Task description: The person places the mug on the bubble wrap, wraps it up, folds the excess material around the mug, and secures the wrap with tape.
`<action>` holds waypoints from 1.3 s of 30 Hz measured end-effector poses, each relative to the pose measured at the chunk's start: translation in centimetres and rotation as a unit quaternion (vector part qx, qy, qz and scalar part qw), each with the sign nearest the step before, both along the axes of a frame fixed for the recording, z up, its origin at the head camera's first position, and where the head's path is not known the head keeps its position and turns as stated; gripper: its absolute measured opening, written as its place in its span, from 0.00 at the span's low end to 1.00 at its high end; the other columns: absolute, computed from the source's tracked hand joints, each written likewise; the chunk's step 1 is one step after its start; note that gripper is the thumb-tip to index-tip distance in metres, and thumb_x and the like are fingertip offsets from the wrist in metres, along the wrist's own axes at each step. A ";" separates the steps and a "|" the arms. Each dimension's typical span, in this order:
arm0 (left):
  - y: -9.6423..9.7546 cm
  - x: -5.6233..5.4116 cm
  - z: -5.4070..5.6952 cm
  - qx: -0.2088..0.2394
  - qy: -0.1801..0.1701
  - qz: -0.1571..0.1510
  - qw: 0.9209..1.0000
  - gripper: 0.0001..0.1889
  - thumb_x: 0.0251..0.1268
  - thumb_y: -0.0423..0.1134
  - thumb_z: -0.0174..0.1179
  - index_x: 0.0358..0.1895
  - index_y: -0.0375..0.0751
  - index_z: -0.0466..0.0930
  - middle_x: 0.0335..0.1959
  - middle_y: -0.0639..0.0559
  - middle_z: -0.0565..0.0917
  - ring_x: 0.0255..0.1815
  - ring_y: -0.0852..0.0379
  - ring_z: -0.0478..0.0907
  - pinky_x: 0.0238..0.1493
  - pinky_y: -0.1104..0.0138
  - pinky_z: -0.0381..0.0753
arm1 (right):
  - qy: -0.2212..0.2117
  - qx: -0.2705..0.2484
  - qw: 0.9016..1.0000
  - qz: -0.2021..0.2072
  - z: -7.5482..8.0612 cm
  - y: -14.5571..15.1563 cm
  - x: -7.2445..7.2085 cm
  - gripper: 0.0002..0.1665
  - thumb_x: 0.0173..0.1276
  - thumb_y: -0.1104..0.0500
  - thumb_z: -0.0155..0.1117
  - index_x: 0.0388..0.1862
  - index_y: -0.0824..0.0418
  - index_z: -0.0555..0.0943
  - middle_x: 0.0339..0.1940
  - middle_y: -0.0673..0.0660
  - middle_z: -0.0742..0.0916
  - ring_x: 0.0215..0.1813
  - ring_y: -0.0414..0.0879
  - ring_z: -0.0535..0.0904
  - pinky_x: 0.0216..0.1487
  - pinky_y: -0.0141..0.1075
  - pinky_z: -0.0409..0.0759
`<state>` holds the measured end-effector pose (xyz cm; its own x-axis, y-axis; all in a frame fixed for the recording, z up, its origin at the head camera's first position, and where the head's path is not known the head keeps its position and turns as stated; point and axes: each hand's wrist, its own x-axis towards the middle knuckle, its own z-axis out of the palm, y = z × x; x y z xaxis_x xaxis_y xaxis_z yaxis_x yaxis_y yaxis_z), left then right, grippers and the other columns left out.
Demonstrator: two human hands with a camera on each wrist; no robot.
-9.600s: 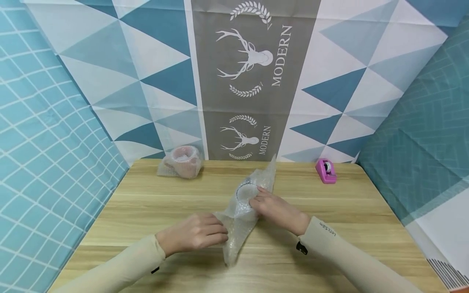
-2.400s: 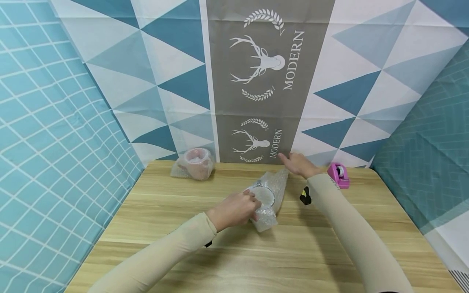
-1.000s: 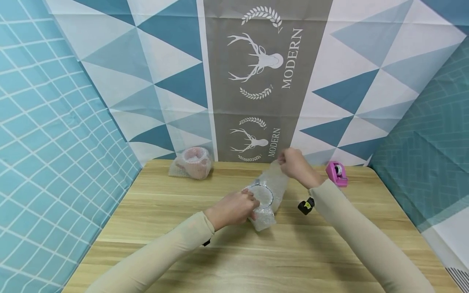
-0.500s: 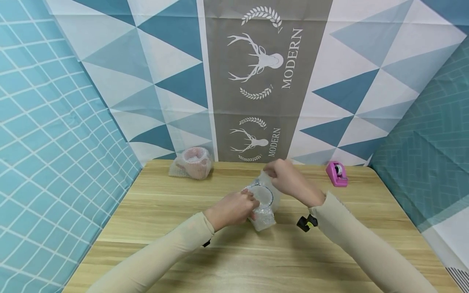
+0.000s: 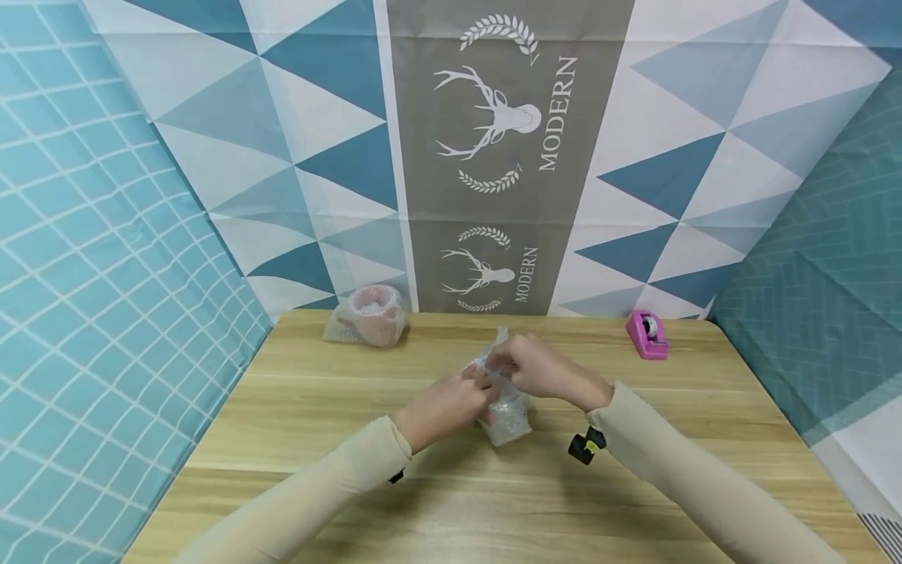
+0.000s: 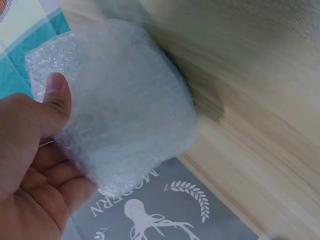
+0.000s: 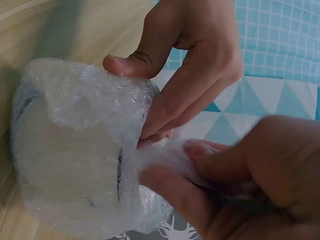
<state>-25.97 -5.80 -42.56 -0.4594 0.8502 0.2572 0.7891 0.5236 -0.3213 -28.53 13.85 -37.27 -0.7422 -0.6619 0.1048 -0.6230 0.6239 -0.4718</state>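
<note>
A cup-like vessel with a round, dark-edged rim, swathed in clear bubble wrap, stands at the middle of the table. My left hand grips its left side, thumb on one face and fingers curled at the edge, as the left wrist view shows on the wrapped cup. With thumb and fingertips my right hand pinches a loose flap of the wrap above the cup, close to the left fingers. In the head view both hands and the wrap hide the rim.
A pink mug in bubble wrap stands at the table's back left. Near the back right edge sits a pink tape dispenser. Behind the wooden table hangs a patterned cloth.
The left hand went from the wrap's near end to the cup's side, and that end is folded in. The right hand took the far corner and drew it left and nearer, across the rim.
</note>
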 end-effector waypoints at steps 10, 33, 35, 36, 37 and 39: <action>-0.6 -0.3 -0.4 0.060 0.012 -0.010 0.998 0.18 0.59 0.55 0.72 0.46 0.48 0.88 0.59 0.43 0.77 0.54 0.54 0.82 0.38 0.71 0.88 | -0.122 0.006 0.993 0.007 -0.6 0.6 -1.1 0.35 0.57 0.79 0.52 0.67 0.69 0.76 0.58 0.67 0.87 0.58 0.57 0.86 0.45 0.37 0.87; 0.1 -1.0 -0.8 0.007 0.044 -0.027 0.999 0.21 0.63 0.57 0.69 0.48 0.45 0.84 0.44 0.55 0.86 0.51 0.55 0.82 0.61 0.62 0.82 | -0.113 -0.137 0.982 -0.066 -1.2 2.4 -3.1 0.27 0.72 0.78 0.49 0.70 0.73 0.69 0.37 0.65 0.87 0.35 0.53 0.86 0.37 0.40 0.89; 0.3 -0.9 -0.8 0.000 0.030 -0.022 0.999 0.18 0.63 0.54 0.69 0.47 0.45 0.84 0.45 0.55 0.85 0.52 0.54 0.82 0.62 0.60 0.82 | -0.058 -0.133 0.987 -0.069 -1.0 3.0 -3.3 0.24 0.69 0.79 0.49 0.62 0.73 0.76 0.36 0.63 0.88 0.35 0.52 0.86 0.37 0.38 0.88; 0.3 -0.8 -0.8 -0.002 0.025 -0.019 1.000 0.19 0.64 0.54 0.69 0.48 0.45 0.84 0.47 0.55 0.84 0.53 0.54 0.82 0.63 0.60 0.82 | -0.036 -0.123 0.990 -0.065 -0.8 3.3 -3.2 0.22 0.68 0.79 0.51 0.59 0.73 0.78 0.36 0.61 0.88 0.36 0.52 0.86 0.38 0.38 0.88; 0.4 -0.8 -0.8 -0.003 0.019 -0.016 1.000 0.20 0.64 0.54 0.69 0.49 0.44 0.84 0.48 0.54 0.85 0.55 0.54 0.82 0.64 0.59 0.82 | -0.013 -0.110 0.992 -0.056 -0.8 3.5 -3.2 0.20 0.68 0.78 0.53 0.57 0.72 0.80 0.36 0.60 0.89 0.37 0.51 0.86 0.38 0.36 0.87; 0.4 -0.8 -0.7 -0.007 0.009 -0.011 1.000 0.21 0.65 0.55 0.68 0.51 0.43 0.83 0.51 0.53 0.85 0.56 0.54 0.82 0.65 0.58 0.81 | 0.017 -0.082 0.996 -0.026 -0.7 3.8 -3.1 0.15 0.69 0.76 0.57 0.52 0.71 0.83 0.37 0.59 0.90 0.38 0.49 0.87 0.40 0.36 0.88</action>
<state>-26.81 -5.35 -43.31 -0.4357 0.8638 0.2531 0.7943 0.5013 -0.3432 -31.67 17.65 -37.98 -0.7698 -0.5940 0.2338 -0.6085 0.5723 -0.5497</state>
